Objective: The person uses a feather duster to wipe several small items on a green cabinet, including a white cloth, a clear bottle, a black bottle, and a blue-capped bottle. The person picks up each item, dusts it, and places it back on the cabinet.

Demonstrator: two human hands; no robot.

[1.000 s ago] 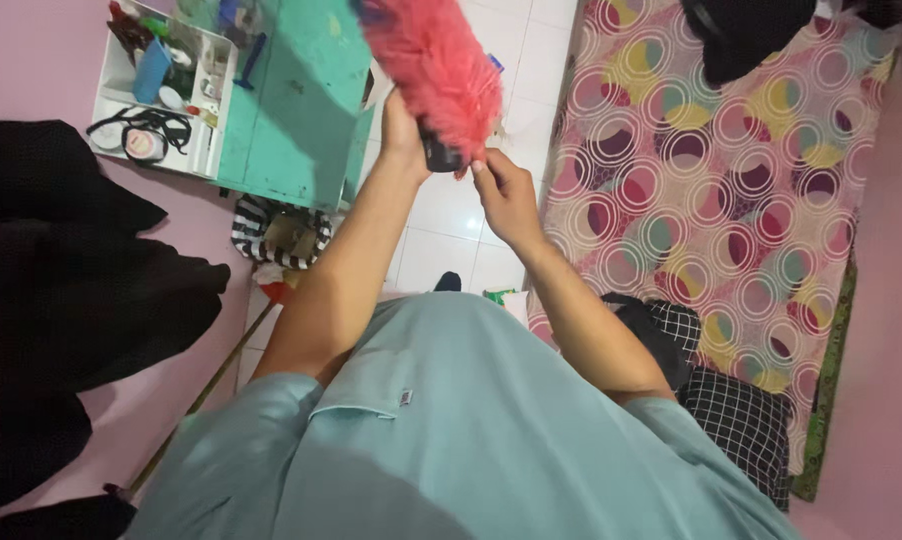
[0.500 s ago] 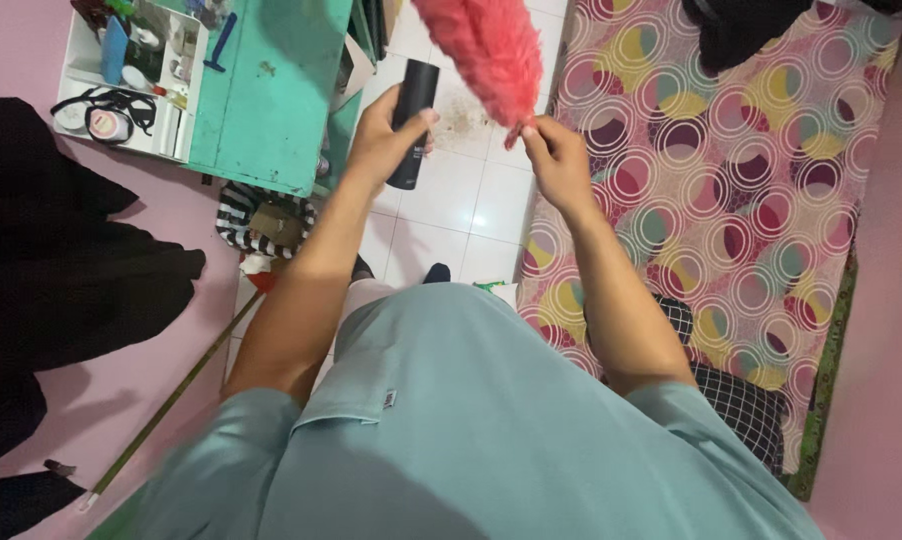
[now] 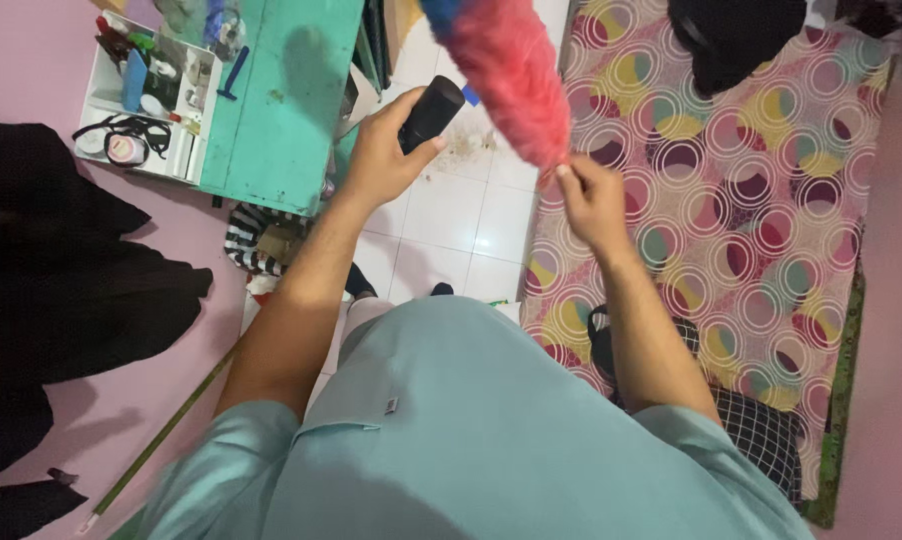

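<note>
My left hand (image 3: pixel 383 150) grips a black cylindrical handle (image 3: pixel 432 113), held out over the white tiled floor. My right hand (image 3: pixel 588 198) pinches the lower end of a fluffy pink-red duster head (image 3: pixel 506 75), which slants up toward the top edge; a bit of blue shows at its upper end. The handle and the duster head are apart, a short gap between them. My light teal shirt (image 3: pixel 471 430) fills the bottom of the view.
A teal table (image 3: pixel 281 110) stands at upper left, with a white organiser tray (image 3: pixel 136 100) of small items beside it. A mattress with a circle-patterned cover (image 3: pixel 731 230) lies on the right. Dark clothes (image 3: pixel 61 290) hang on the left by the pink wall. Striped cloth (image 3: pixel 256 240) sits on the floor.
The black handle has come away from the pink duster head: my left hand carries the handle leftward while my right hand now holds the head's end.
</note>
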